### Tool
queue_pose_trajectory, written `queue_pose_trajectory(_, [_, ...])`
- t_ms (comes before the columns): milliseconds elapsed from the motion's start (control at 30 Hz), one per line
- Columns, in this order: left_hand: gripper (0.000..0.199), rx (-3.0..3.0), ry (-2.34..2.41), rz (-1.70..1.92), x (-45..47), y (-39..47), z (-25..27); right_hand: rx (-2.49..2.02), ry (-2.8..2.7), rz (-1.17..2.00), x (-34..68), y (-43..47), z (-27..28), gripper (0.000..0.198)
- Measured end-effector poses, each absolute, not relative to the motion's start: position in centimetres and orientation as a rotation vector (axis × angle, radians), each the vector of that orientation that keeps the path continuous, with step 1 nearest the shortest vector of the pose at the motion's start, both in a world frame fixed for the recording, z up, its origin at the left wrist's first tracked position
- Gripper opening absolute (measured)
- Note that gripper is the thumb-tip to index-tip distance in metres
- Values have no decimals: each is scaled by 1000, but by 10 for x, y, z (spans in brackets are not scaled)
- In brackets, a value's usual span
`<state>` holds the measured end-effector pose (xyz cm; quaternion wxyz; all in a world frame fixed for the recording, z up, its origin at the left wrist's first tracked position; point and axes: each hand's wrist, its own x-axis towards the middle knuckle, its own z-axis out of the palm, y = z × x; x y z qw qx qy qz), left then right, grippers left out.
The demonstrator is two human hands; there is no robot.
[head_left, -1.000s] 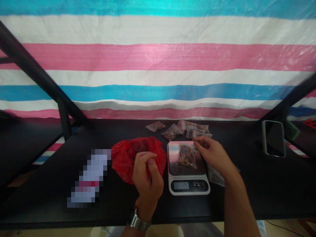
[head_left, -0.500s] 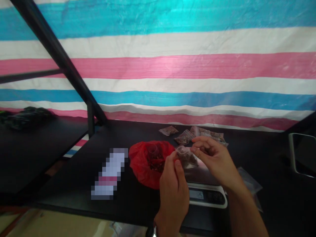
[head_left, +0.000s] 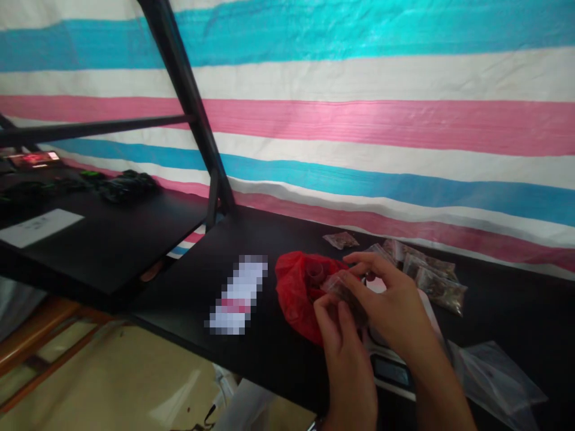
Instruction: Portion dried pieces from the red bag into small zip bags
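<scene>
From the head view, I have both hands closed on one small pouch [head_left: 344, 290] of brown bits, held up just in front of the red bag [head_left: 296, 290]. My left hand [head_left: 348, 353] comes from below with fingers and thumb pinching the pouch's near edge; my right hand [head_left: 390, 302] covers its far side, fingertips pressed along the top strip. Neither hand has room for anything else, and the pouch itself is mostly hidden between my fingers.

A second ago that pouch lay flat on the scale [head_left: 395, 371] with only my right fingers on it, while my left was curled by the red bag. Half a second ago I had lifted it off with both hands. Now it hangs clear of the pan, to the red bag's right, so the weighing looks finished and I judge my fingers are working at the pouch's mouth. My head has also swung left: the scale has slid toward the lower right and my right wrist hides most of it.

Behind the red bag, against the striped sheet [head_left: 359, 120], lie the filled pouches [head_left: 431, 275]. Well right of the red bag, past the scale, sit empty clear pouches [head_left: 498, 374]. Left of the red bag lies a blurred-out packet [head_left: 238, 293] on the black table [head_left: 251, 233].
</scene>
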<state>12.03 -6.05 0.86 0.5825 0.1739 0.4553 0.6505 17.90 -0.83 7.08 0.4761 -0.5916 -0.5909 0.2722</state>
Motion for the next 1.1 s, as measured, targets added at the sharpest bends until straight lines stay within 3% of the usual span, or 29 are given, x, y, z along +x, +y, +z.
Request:
queue_pose_trajectory(167, [44,133,967,1459,122,-53,-1,-1523,-1574,768,183,-4,58,22])
queue_pose_trajectory(533, [29,-123,1041,1380,123,-46,1,-1607,-1632,754,182,1,47,19])
queue_pose_trajectory(967, [42,-94,983,1405,118,-50,1,-1608,-1631,721,180,2,41,21])
queue_pose_trajectory(1100, [46,-126,982,1432,122,-52,-7,-1541,-1632,846,180,1,41,19])
